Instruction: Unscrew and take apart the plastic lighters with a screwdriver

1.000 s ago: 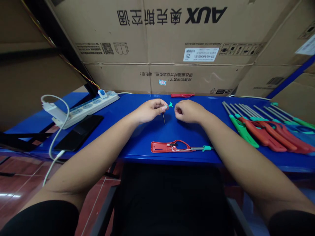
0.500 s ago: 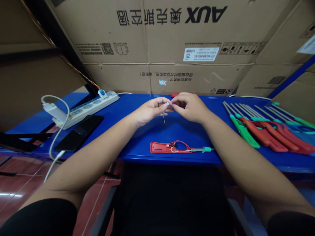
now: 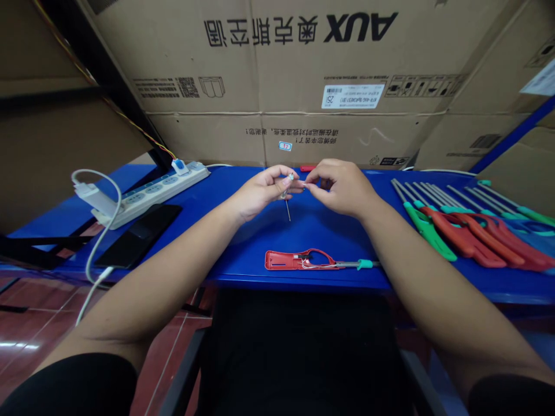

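Observation:
My left hand (image 3: 269, 188) is closed around a small screwdriver (image 3: 288, 211); its thin metal shaft points down and its pale green end shows above the thumb. Beside it, my right hand (image 3: 337, 184) pinches thumb and forefinger together close to the left fingertips. Whatever the right fingers hold is too small to make out. Nearer the table's front edge lies an opened red lighter half-shell (image 3: 281, 260), with white wire and small parts inside and a metal tube with a turquoise collar (image 3: 365, 264) at its right end.
Several long-necked lighters (image 3: 472, 231) with green, red and blue handles lie at right. A red piece (image 3: 307, 169) sits behind my hands. At left are a white power strip (image 3: 150, 195), a black phone (image 3: 141, 237) and a white cable. A cardboard sheet (image 3: 173, 136) stands behind the blue table (image 3: 243, 254).
The screwdriver's end has shifted slightly left and up in my left hand. The right fingers remain pinched near it. The red half-shell stays in place.

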Motion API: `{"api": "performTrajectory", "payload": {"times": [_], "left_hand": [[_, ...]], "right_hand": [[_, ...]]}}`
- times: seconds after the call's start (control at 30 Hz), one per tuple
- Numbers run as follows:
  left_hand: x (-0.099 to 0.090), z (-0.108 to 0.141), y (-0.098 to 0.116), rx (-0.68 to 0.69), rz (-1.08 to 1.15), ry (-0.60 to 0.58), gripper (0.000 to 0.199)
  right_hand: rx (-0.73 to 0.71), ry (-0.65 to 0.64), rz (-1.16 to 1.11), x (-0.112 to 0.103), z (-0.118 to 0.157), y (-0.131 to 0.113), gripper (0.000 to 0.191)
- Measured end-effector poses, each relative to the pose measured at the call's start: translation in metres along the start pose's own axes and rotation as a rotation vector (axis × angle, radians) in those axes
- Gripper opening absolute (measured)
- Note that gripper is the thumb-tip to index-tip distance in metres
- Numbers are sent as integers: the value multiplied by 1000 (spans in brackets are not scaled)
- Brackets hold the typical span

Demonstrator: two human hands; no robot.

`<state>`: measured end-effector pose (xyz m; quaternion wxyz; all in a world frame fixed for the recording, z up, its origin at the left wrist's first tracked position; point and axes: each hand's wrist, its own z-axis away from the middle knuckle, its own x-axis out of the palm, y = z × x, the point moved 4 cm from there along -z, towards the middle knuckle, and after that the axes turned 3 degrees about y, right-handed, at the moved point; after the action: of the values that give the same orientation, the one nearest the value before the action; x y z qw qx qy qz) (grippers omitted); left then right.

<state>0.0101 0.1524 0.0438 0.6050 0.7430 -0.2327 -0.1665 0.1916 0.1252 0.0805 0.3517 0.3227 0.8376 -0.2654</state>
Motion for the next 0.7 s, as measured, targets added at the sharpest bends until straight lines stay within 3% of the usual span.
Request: {"api": "performTrajectory", "payload": {"times": [0.33,0.5,0.7], "left_hand": [[2,-4,-9,0,-42,12,39],[1,-6,-9,58,-102,25,44],[11,1,5,247,-206,25,45]], "right_hand": [[-33,-133,364,2,1,-11,25],[-38,-177,190,4,-2,-12,25],[110,-83,-17,-11,-17,-9,14]]}}
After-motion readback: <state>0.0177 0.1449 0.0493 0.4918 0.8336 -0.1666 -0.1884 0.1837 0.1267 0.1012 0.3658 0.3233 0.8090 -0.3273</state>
